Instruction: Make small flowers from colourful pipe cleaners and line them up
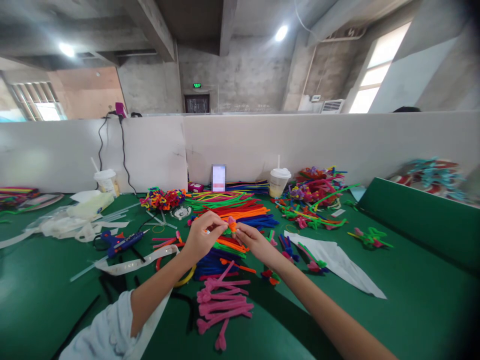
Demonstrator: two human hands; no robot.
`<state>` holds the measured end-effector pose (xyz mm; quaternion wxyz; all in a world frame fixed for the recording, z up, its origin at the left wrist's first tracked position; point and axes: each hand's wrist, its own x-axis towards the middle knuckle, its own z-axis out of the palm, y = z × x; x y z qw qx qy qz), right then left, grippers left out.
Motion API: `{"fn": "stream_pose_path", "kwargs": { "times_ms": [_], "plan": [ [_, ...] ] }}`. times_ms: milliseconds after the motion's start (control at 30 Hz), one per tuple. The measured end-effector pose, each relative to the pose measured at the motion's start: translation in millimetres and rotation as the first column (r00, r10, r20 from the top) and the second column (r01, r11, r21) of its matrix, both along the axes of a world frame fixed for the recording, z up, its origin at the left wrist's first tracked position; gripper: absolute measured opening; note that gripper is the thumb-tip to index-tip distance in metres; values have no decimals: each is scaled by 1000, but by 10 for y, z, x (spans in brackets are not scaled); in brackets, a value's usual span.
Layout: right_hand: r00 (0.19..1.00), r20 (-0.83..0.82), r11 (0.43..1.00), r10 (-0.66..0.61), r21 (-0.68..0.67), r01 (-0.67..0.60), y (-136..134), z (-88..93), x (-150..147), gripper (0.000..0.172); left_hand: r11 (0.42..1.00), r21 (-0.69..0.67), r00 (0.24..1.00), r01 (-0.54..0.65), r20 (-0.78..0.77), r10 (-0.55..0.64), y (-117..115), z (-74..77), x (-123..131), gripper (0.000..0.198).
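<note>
My left hand [202,235] and my right hand [254,240] meet above the green table [412,300], both pinched on a small orange and pink pipe-cleaner piece [232,224] held between their fingertips. Right under the hands lies a heap of orange, green and blue pipe cleaners [232,212]. A bundle of pink bent pipe cleaners [224,302] lies nearer to me, between my forearms.
A blue glue gun [122,242] lies at the left beside white plastic bags [80,215]. Two lidded cups with straws [279,181] [106,181] stand near the white partition. Finished colourful pieces [317,192] pile up at the right. A white cloth [337,260] lies right of my hands.
</note>
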<state>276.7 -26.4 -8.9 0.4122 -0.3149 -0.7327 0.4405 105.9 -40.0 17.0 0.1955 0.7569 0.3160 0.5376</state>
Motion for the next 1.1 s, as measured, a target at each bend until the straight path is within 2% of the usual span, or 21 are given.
{"fn": "stream_pose_path", "kwargs": {
  "times_ms": [167,333,433,500,600,667,733,900,1100],
  "plan": [
    [1000,-5,1000,-2,-9,2,1,-20,-8,42,1000,1,1000,9,-3,-9,7,-8,-1,13],
    [1000,27,1000,-16,25,15,39,-63,45,41,999,-41,996,-31,88,35,17,26,-43,13],
    [992,88,986,-86,148,73,63,-13,171,38,991,-101,984,-86,147,101,50,75,-108,14],
    [977,148,955,-153,275,108,79,53,291,35,985,-137,974,-104,187,128,81,104,-156,15],
    [904,314,903,-290,403,150,112,147,500,32,981,-162,965,-104,222,139,119,131,-206,15],
    [846,419,893,-330,430,136,132,181,644,31,982,-161,964,-99,230,135,133,139,-221,14],
    [808,487,900,-331,421,115,130,187,781,31,983,-157,965,-93,229,128,141,141,-227,14],
    [775,557,917,-298,392,71,-35,155,1029,29,980,-174,967,-94,217,131,171,132,-245,13],
    [642,680,918,-354,384,99,-325,100,1127,25,974,-192,964,-121,211,161,227,119,-296,13]
  ]
}}
